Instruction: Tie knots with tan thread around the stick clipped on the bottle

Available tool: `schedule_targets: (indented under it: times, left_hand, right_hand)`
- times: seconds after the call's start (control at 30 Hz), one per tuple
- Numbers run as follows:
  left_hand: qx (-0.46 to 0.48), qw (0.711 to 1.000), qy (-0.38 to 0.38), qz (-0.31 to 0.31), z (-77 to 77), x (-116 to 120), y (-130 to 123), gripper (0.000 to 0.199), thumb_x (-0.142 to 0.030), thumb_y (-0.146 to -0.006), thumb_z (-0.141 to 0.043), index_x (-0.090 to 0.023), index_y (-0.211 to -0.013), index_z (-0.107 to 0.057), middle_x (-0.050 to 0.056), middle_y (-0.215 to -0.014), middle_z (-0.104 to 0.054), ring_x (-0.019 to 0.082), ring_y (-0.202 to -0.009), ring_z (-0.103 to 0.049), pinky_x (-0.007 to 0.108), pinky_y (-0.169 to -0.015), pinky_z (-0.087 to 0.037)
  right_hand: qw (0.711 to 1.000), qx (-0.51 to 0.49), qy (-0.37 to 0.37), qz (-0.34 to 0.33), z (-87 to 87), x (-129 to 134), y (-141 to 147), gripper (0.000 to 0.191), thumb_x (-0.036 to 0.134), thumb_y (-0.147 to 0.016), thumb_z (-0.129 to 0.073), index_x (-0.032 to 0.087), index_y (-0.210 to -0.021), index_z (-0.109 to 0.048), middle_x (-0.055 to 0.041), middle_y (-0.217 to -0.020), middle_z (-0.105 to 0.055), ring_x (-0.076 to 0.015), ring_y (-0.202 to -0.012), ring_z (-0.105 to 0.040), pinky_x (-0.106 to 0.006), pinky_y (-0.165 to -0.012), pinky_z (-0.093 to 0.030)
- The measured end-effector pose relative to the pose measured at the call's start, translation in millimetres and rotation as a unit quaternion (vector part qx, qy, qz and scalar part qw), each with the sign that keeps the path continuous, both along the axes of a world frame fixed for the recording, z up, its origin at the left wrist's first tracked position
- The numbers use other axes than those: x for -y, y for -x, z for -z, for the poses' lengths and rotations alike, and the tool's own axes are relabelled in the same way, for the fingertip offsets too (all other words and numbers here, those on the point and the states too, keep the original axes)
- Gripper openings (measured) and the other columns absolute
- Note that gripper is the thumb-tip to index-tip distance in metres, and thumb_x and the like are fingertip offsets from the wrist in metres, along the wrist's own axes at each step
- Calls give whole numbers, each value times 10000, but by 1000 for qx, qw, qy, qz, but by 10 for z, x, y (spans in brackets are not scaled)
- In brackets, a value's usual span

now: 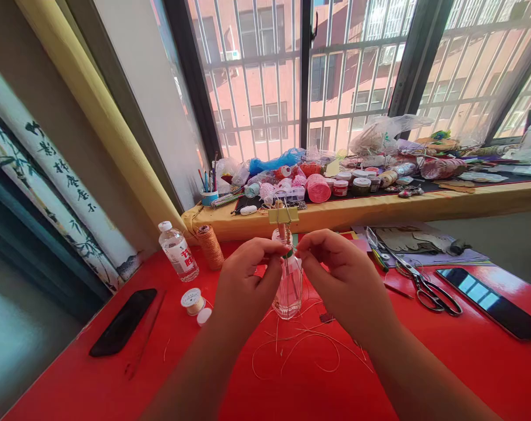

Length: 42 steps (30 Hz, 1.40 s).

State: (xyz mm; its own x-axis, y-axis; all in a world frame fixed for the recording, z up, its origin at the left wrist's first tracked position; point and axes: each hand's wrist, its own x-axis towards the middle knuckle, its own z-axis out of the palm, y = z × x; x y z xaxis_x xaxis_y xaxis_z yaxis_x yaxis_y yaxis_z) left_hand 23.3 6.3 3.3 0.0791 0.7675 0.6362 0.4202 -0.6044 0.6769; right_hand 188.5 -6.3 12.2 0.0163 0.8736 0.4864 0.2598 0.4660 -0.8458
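A clear glass bottle (287, 295) stands upright on the red table between my hands. A yellow binder clip (283, 216) sits over its mouth, gripping a brown stick with cords. My left hand (250, 280) is closed in a pinch beside a small dark-green band (288, 254) in front of the bottle's neck. Across from it my right hand (340, 275) also pinches, with a thin cord at its fingertips. Loose thin cords (309, 336) hang down and curl on the table below. What lies between the fingers is small and partly hidden.
On the left are a water bottle (178, 251), a cone of orange cord (210, 248), a thread spool (192, 300) and a black phone (123, 323). Scissors (427, 289) and another phone (489, 301) lie right. Jars and craft supplies crowd the windowsill (241, 221).
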Motion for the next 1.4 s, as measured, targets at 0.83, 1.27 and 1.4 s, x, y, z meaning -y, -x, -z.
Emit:
schedule_targets:
  times: [0.83,1.27,1.4]
  left_hand:
    - [-6,999,39,34,25,-84,-31,174,-329,-990,-644,-218,-977,-778,38,-1026,-771,182,-964,-702,279,-830,-552]
    - [76,989,118,43,-20,9,-4,132,-344,-927,-717,-258,-946,-816,12,-958,-817,190,-901,-743,282,-795,-592]
    - [29,996,75,46,-33,-11,53,126,-334,-940,-710,-253,-925,-806,8,-890,-781,164,-824,-704,245,-691,-555]
  right_hand:
    - [998,42,-43,32,22,-19,-23,174,155,-847,-572,237,-870,-724,-10,-754,-696,-192,-703,-653,-327,-645,-528]
    - [998,51,-29,20,41,-46,-24,233,270,-937,-610,238,-1149,-701,-37,-934,-709,-194,-824,-649,-324,-708,-539]
    - [999,42,-21,-18,25,-54,12,205,303,-959,-607,241,-1085,-756,-58,-1014,-725,-211,-895,-663,-365,-812,-553]
